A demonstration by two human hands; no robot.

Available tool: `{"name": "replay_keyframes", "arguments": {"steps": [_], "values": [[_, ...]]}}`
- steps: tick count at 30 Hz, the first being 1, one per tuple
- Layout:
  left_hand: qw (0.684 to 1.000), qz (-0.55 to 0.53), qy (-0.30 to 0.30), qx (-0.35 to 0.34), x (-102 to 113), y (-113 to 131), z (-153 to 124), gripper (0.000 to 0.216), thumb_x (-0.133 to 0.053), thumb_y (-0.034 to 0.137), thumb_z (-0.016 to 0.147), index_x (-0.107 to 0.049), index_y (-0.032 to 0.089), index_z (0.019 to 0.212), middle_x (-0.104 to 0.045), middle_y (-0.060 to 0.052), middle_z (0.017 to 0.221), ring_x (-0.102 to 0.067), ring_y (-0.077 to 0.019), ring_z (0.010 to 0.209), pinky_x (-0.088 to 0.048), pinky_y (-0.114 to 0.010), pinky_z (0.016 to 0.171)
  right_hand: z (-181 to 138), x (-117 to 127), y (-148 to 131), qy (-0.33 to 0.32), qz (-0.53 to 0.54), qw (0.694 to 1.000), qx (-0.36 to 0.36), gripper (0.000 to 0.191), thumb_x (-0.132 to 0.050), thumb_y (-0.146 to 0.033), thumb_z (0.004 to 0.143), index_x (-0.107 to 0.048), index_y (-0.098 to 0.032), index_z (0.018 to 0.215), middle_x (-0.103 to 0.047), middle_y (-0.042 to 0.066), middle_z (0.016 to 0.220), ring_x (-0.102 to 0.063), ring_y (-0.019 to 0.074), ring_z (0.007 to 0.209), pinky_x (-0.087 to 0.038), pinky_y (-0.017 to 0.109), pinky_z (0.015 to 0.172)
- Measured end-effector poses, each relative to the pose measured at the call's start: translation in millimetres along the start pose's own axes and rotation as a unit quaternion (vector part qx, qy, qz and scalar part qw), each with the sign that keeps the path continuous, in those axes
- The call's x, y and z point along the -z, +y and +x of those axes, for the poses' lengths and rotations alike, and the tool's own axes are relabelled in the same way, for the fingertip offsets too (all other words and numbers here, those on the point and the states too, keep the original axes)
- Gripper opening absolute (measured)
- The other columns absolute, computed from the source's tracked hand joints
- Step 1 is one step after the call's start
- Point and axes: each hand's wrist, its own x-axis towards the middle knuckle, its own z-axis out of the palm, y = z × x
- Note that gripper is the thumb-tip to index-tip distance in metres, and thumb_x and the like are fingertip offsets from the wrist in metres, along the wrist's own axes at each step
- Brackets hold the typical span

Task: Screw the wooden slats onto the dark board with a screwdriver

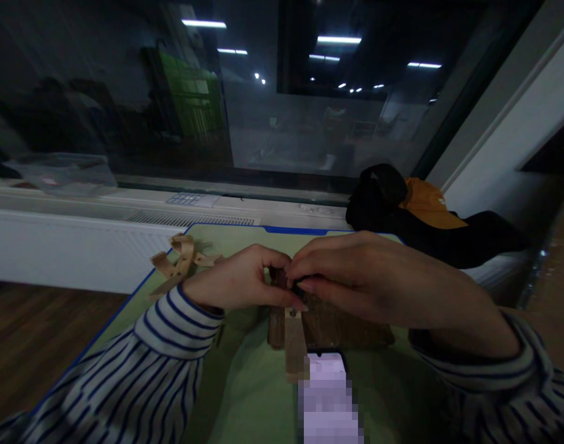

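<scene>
My left hand point(254, 277) is curled over the end of a tan strap point(295, 345), which looks like leather. Its thumb lies at the strap's end, next to a hole. My right hand point(355, 277) meets it from the right, thumb and fingers pinched together over a small dark item that I cannot make out. Beneath both hands lies a brown, wood-like block point(341, 327), partly covered by them. The strap hangs over the block's front edge toward a phone with a lit screen point(330, 401).
Curled tan straps with holes point(182, 259) lie on the green mat point(245, 382) at left. Behind the table are a radiator point(78, 246), a windowsill and a dark window. A clear plastic box point(69, 172) stands on the sill; a black bag point(374, 197) and orange cap point(429, 200) sit at right.
</scene>
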Motion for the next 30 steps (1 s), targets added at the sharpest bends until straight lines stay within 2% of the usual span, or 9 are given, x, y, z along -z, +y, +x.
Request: {"name": "replay_keyframes", "arguments": {"steps": [8,14,30], "values": [[1.0,-0.013,-0.014,0.005,0.4,-1.1,0.4,0.027,-0.069,0.04,0.071,-0.068,0.014,0.081,-0.067,0.001,0.072,-0.061,-0.0154,0.073,-0.047,-0.025,0.071,1.5,1.6,1.7,-0.008,0.03,1.0,0.007,0.024,-0.049,-0.016,0.089,-0.062,-0.018,0.109,-0.063,0.002,0.103,-0.058,0.0115,0.088,-0.043,0.024,0.077],[1.0,-0.005,-0.007,0.009,0.0,1.8,0.7,0.029,-0.071,0.041,0.069,-0.068,0.015,0.082,-0.068,0.001,0.074,-0.061,-0.016,0.074,-0.047,-0.025,0.07,2.4,1.3,1.7,-0.002,0.023,1.0,0.005,0.023,-0.048,-0.017,0.09,-0.062,-0.019,0.108,-0.064,0.001,0.101,-0.057,0.0118,0.087,-0.043,0.024,0.078],[0.998,-0.021,-0.056,0.021,-1.0,-5.1,-0.1,0.022,-0.067,0.037,0.075,-0.07,0.016,0.082,-0.069,0.002,0.075,-0.06,-0.0143,0.072,-0.044,-0.022,0.063,4.2,-3.0,3.2,0.012,0.02,1.0,0.009,0.019,-0.05,-0.023,0.091,-0.063,-0.018,0.102,-0.063,-0.001,0.092,-0.055,0.0093,0.082,-0.04,0.021,0.075]]}}
